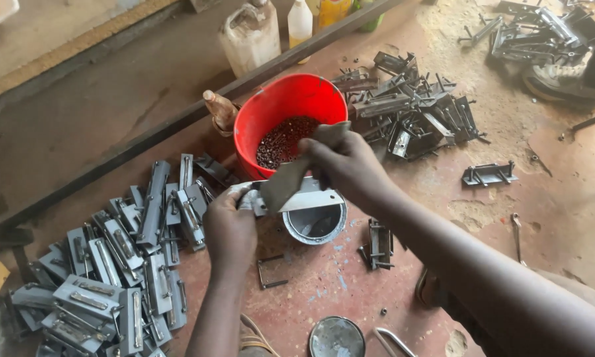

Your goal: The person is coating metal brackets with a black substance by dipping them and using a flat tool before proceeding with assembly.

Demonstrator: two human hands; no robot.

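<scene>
Left hand (228, 228) closed around one end of a flat metal piece (304, 200), held above a small tin (315, 225). Right hand (343, 162) pinches a dark rag (287, 182) against the piece, before a red bucket (271, 112) on the floor.

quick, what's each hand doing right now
Left hand: closed, gripping the end of a flat metal piece.
Right hand: closed, pinching a dark cloth against that piece.

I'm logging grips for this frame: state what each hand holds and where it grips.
The left hand grips one end of a flat metal piece. The right hand pinches a dark cloth at its upper end, draped over the piece.
</scene>
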